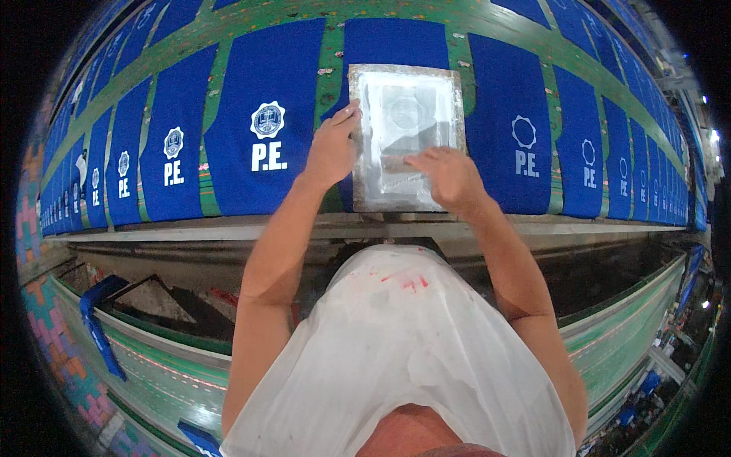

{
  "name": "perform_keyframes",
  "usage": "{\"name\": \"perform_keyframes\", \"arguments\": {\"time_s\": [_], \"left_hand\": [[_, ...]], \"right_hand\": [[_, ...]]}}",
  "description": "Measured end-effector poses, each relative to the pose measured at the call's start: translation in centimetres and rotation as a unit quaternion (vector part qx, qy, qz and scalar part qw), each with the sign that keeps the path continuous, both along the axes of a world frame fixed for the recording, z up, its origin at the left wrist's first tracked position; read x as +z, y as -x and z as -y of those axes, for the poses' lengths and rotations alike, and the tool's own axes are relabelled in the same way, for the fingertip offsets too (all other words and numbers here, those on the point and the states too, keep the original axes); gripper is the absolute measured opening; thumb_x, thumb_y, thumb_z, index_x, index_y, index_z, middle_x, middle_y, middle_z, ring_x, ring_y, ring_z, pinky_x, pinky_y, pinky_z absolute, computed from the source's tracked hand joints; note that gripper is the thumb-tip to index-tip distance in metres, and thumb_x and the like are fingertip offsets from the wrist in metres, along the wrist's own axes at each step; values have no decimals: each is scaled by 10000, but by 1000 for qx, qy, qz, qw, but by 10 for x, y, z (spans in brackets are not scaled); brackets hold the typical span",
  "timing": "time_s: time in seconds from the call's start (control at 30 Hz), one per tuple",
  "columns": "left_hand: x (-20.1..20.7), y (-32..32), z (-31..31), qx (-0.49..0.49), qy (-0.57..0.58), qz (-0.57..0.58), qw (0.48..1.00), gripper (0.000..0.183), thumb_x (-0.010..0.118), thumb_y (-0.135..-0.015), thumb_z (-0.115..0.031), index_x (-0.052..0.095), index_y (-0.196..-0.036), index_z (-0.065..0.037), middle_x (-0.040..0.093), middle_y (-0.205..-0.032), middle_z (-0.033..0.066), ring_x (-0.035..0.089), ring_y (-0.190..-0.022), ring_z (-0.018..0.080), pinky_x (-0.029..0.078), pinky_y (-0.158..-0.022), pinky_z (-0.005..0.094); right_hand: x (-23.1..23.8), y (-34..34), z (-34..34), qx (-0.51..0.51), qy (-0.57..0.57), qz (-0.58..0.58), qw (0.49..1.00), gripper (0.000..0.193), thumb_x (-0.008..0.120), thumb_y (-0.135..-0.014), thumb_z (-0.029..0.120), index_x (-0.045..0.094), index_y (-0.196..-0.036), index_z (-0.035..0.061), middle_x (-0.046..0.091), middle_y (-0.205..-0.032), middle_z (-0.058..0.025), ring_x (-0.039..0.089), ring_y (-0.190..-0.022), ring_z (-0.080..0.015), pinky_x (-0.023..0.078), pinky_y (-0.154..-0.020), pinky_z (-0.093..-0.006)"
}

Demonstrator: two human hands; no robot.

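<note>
Green table, frame near front edge: left hand curled on rim, right hand around squeegee

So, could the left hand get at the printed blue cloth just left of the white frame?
Probably yes: the printed blue cloth lies close beside the left hand, with nothing seen between them, though that hand would likely have to leave the white frame.

White-smeared rectangular frame, flat on blue fabric, brownish squeegee inside
</note>
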State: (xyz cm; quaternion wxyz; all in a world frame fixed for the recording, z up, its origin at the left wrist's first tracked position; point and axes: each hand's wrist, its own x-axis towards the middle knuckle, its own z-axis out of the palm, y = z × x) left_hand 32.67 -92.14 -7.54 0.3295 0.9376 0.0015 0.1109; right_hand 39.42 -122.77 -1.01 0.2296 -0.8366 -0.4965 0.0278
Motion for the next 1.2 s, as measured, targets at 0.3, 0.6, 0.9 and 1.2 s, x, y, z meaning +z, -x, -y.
{"name": "perform_keyframes", "arguments": {"time_s": [0.3,0.6,0.9,1.2], "left_hand": [[-15,28,59,186,175,4,967,654,757,-904,-10,659,-1550,23,671,-1573,256,610,-1508,382,430,-1307,449],[-41,28,56,167,184,91,964,382,761,-786,28,817,-1157,-46,717,-1462,298,656,-1370,436,481,-1198,507],[6,41,74,118,120,227,959,242,754,-814,76,793,-1013,-57,667,-1533,321,652,-1357,440,473,-1177,509],[23,27,89,152,184,165,957,260,745,-854,136,768,-1055,-26,656,-1553,290,663,-1403,385,504,-1190,465]], "right_hand": [[21,67,16,-17,47,-79,996,479,739,-875,5,776,-1346,84,753,-1358,-130,703,-1235,-386,570,-1065,-505],[-8,62,50,-183,-99,-100,973,610,853,-959,128,658,-1534,62,657,-1542,-188,625,-1402,-417,507,-1191,-489],[-56,42,92,-306,-197,-422,831,710,777,-1015,97,520,-1653,-77,667,-1556,-182,648,-1381,-224,514,-1183,-389],[-36,29,116,-290,-227,-440,819,778,839,-957,148,543,-1644,-64,674,-1549,-211,667,-1379,-272,482,-1218,-399]]}}
